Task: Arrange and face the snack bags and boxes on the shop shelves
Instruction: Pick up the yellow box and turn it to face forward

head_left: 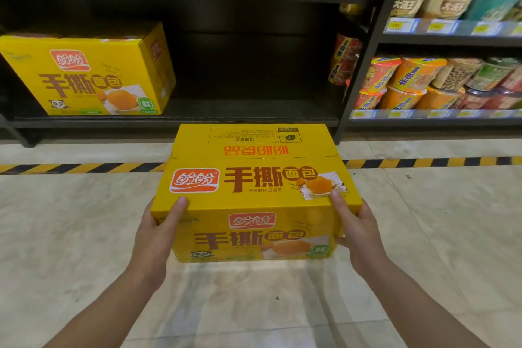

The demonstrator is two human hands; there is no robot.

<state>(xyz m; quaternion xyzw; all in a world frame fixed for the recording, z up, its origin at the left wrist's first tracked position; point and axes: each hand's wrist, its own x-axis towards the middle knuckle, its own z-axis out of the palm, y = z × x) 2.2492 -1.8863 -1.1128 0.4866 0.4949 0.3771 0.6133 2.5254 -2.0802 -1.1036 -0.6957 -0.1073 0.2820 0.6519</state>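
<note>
Fingers (176, 212) of both hands are clamped on the box (254, 195). Each thumb lies along its top edge near a corner, and the other fingers go round the ends, out of sight. The left hand (154, 237) holds the left end and the right hand (358, 237) the right end. The box hangs roughly level over the floor (84, 234), with one printed face toward the person.

The step in hand looks like carrying this box to the shelf (226, 121), which stands beyond and above the fingers. An open bay lies straight ahead of them. A second box (87, 76) of the same kind stands beyond and left of the left hand, at the bay's left end, front outward and turned a little.

The next move probably calls for lifting the box forward, setting it down in the gap beside the second box, and squaring both to the shelf edge. The far face is hidden, so a half turn may be needed to show the print.

By count there are one open bay, two yellow boxes and two hands. The cups (409, 76) beyond and right of the right hand lie in two tiers, too many and too blurred to count.
</note>
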